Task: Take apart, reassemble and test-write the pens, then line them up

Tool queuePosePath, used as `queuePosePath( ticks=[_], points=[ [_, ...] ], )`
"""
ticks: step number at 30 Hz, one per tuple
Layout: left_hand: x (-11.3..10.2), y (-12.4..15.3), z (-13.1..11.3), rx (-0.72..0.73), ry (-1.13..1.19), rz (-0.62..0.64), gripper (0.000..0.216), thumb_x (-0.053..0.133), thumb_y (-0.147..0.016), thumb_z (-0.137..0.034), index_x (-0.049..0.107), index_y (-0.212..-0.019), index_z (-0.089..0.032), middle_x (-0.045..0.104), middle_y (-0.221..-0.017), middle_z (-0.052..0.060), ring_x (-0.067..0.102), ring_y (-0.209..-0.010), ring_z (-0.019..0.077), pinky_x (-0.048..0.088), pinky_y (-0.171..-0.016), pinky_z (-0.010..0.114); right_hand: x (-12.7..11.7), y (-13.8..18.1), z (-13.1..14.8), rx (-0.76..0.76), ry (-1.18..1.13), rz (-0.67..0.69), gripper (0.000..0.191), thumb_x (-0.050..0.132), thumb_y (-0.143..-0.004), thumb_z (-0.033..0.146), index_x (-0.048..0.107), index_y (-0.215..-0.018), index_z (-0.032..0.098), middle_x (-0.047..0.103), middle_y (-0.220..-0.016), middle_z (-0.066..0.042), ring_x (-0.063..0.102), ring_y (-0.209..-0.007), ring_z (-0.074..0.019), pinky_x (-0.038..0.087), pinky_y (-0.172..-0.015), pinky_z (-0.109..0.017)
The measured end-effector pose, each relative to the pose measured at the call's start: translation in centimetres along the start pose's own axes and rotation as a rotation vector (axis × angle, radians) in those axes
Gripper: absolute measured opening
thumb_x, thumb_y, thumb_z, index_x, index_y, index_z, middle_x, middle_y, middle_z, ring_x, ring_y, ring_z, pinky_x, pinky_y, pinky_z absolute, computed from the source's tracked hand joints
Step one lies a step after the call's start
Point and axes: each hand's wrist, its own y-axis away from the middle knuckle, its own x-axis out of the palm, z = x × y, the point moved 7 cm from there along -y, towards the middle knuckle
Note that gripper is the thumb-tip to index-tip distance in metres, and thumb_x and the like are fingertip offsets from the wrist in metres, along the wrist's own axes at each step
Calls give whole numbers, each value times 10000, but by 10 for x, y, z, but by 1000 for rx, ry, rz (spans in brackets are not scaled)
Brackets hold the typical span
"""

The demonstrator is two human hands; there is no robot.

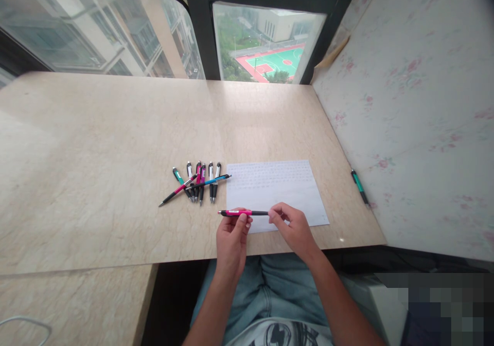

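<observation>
On the marble-look desk (96, 145), a loose cluster of click pens (198, 181) lies left of us. Our left hand (231, 238) pinches the pink pen (243, 213) near its middle, fingers clamped on the barrel; our right hand (295, 228) grips its dark end, fingertips closed on it, above the written sheet of paper (278, 186). A steady, level hold seems wise while working that end. A green pen (360, 186) lies far right. No containers show.
</observation>
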Motion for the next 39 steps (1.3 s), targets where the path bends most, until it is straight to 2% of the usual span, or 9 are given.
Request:
queuePosePath(
  ticks=[8,13,19,24,27,30,32,34,39],
  points=[
    [3,2,2,32,-108,72,245,828,-728,-302,723,-899,-162,717,-884,46,643,-749,111,511,-715,219,2,1,-10,43,30,-6,474,430,-992,446,469,-585,206,471,-528,34,452,-526,-121,344,-555,-259],
    [3,5,-8,163,-290,100,246,790,-770,-342,721,-924,-163,726,-930,71,664,-798,157,517,-764,279,5,1,-21,137,-47,68,528,404,-1000,483,502,-564,203,516,-515,19,496,-531,-131,393,-576,-264],
    [13,12,-28,306,-506,92,182,785,-769,-314,734,-868,-171,729,-897,74,676,-813,190,537,-754,302,-16,4,11,-99,231,-80,195,585,-931,371,676,-983,207,706,-929,-65,622,-834,-208,490,-729,-323],
    [25,17,-23,348,-554,201,140,774,-779,-290,726,-847,-178,720,-856,70,681,-821,202,548,-762,304,-1,10,41,-330,312,60,131,586,-911,218,673,-1007,242,679,-975,-76,614,-940,-240,518,-837,-389],
    [29,19,-23,361,-594,281,129,739,-812,-290,711,-881,-184,716,-872,74,678,-831,206,545,-760,304,1,11,39,-312,246,49,115,577,-906,191,665,-964,237,662,-938,-68,613,-864,-215,535,-780,-364],
    [31,17,-27,398,-740,361,124,699,-843,-306,690,-816,-185,697,-775,59,651,-734,191,517,-700,293,-11,5,14,-129,-17,-103,38,606,-896,244,613,-928,223,635,-867,-38,601,-721,-164,528,-618,-293],
    [30,15,-30,464,-891,362,172,659,-869,-312,671,-748,-190,671,-702,41,623,-676,177,487,-673,285,-22,1,-12,27,-257,-255,135,626,-888,312,564,-963,219,614,-819,-11,595,-649,-143,493,-516,-255],
    [27,11,-32,537,-1008,324,193,631,-884,-310,660,-731,-195,659,-682,31,606,-654,170,465,-659,280,-31,-5,-33,94,-431,-361,384,679,-843,345,501,-1161,225,644,-889,-16,616,-642,-142,476,-477,-239],
    [28,7,-25,583,-1087,348,180,610,-888,-297,661,-741,-206,664,-691,28,591,-634,164,442,-638,273,-42,-17,-58,159,-526,-410,1019,755,-760,342,81,-1521,266,688,-878,0,662,-616,-162,520,-490,-257]
  ],
)
